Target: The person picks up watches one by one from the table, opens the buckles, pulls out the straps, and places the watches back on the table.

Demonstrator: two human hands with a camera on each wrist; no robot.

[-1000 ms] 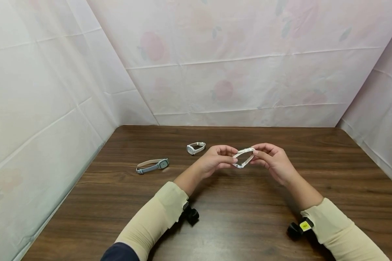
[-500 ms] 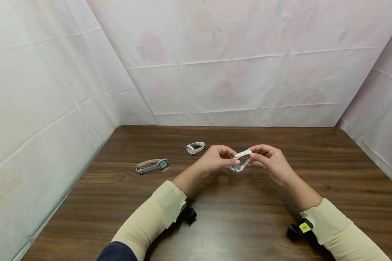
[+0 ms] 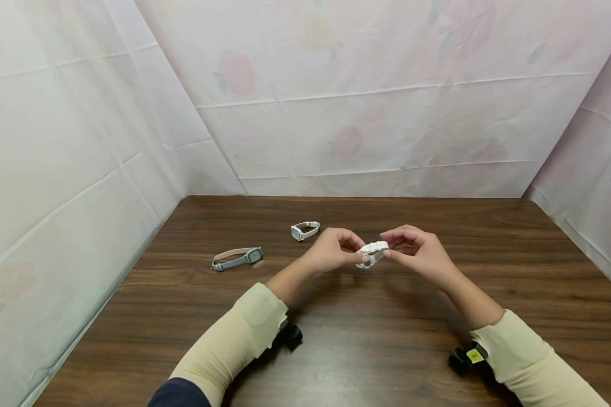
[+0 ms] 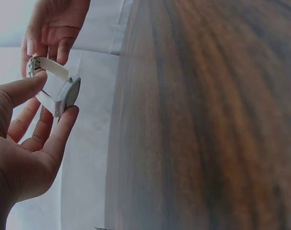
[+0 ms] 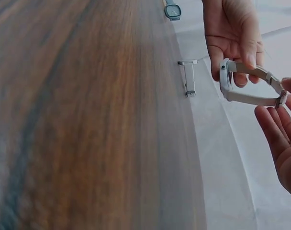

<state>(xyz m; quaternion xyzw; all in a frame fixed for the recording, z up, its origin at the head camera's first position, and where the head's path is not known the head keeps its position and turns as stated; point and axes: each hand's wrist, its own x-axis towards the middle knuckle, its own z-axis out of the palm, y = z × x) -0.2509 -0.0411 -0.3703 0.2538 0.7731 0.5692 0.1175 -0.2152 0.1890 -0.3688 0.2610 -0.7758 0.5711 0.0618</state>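
A white wristwatch (image 3: pixel 373 247), its strap buckled into a loop, is held up above the table between both hands. My left hand (image 3: pixel 336 249) pinches it near the case, thumb on the strap; the left wrist view shows the case (image 4: pixel 70 96) at the fingertips. On the other side, my right hand (image 3: pixel 421 252) holds the buckle end between thumb and fingers, and the metal buckle (image 5: pixel 281 99) shows there in the right wrist view. Left of the hands, another white wristwatch (image 3: pixel 304 231) and a blue-grey wristwatch (image 3: pixel 237 258) lie on the table.
The brown wood-grain table (image 3: pixel 366 345) stretches under both arms. Pale printed cloth (image 3: pixel 377 113) hangs behind it and along both sides. Black wrist cameras are fixed at the cuffs of the light sleeves (image 3: pixel 234 339).
The held watch has tilted and shifted slightly left and down, so the outside of its strap shows more. My right hand has followed it a little left. The two lying watches have stayed put.
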